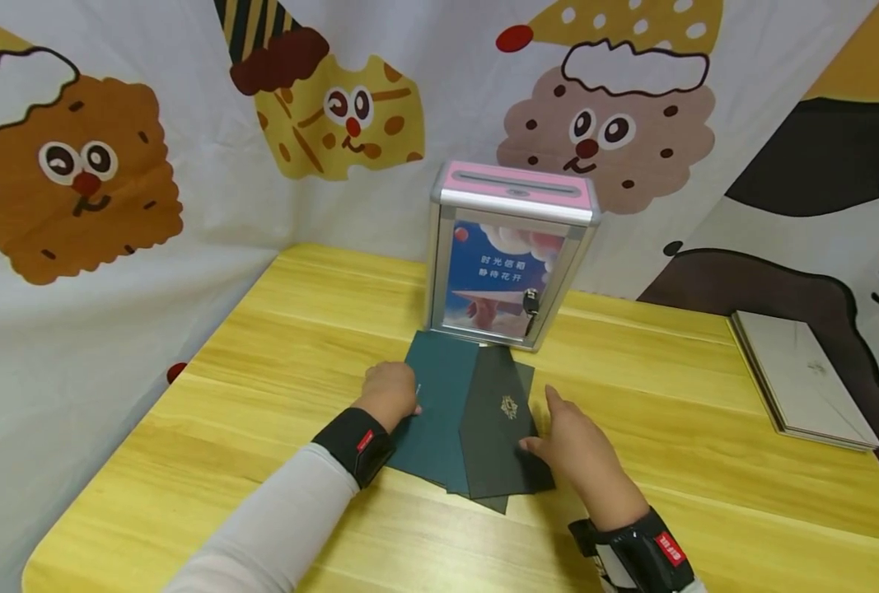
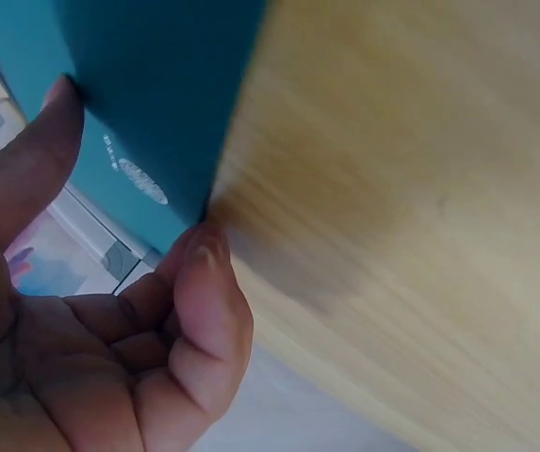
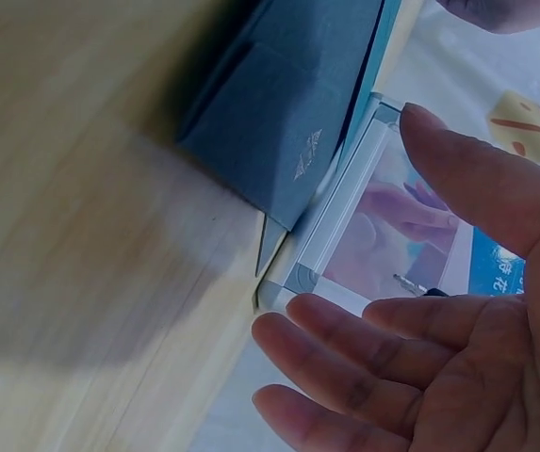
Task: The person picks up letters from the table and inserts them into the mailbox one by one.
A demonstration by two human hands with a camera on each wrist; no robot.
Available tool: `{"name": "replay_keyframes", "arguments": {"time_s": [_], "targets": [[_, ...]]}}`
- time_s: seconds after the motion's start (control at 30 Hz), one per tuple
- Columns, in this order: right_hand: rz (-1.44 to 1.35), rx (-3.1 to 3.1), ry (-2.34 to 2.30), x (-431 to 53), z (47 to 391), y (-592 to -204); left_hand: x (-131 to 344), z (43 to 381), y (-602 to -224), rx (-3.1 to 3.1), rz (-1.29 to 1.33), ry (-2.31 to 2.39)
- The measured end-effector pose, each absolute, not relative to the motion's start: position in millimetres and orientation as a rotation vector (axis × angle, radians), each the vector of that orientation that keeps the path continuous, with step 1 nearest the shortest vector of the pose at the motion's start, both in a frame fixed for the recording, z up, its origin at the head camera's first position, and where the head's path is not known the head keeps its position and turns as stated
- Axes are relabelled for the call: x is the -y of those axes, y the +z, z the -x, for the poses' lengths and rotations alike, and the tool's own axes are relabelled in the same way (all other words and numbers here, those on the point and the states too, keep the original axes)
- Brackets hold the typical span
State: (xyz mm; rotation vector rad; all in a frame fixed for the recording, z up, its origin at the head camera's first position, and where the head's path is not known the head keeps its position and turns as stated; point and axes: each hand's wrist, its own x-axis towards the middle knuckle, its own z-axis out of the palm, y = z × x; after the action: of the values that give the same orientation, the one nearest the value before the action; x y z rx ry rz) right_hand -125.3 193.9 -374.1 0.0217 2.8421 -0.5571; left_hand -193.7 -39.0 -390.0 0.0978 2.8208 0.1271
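Observation:
Several dark envelopes overlap on the table in front of a pink-topped letter box (image 1: pixel 513 255). The teal envelope (image 1: pixel 439 412) lies on the left, and a blackish-green envelope (image 1: pixel 502 436) with a gold emblem lies on the right. My left hand (image 1: pixel 392 391) holds the teal envelope's left edge; in the left wrist view its thumb (image 2: pixel 57 132) rests on the face and the curled fingers are at the edge. My right hand (image 1: pixel 580 445) hovers at the right side of the blackish-green envelope (image 3: pixel 288 122), fingers spread, holding nothing.
The letter box has a top slot and a small lock (image 1: pixel 531 301) on its clear door. A stack of pale, flat items (image 1: pixel 806 379) lies at the table's right. Behind the wooden table (image 1: pixel 261 354) hangs a white cloth (image 1: pixel 217 189) printed with cartoon biscuits.

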Motion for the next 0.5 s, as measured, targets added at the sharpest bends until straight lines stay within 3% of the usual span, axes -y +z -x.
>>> {"name": "replay_keyframes", "arguments": {"time_s": [0.5], "targets": [[-0.052,-2.837,-0.560,-193.9,123.5,-369.6,45.2,190.5,-384.0,-2.774,-0.010,0.262]]}}
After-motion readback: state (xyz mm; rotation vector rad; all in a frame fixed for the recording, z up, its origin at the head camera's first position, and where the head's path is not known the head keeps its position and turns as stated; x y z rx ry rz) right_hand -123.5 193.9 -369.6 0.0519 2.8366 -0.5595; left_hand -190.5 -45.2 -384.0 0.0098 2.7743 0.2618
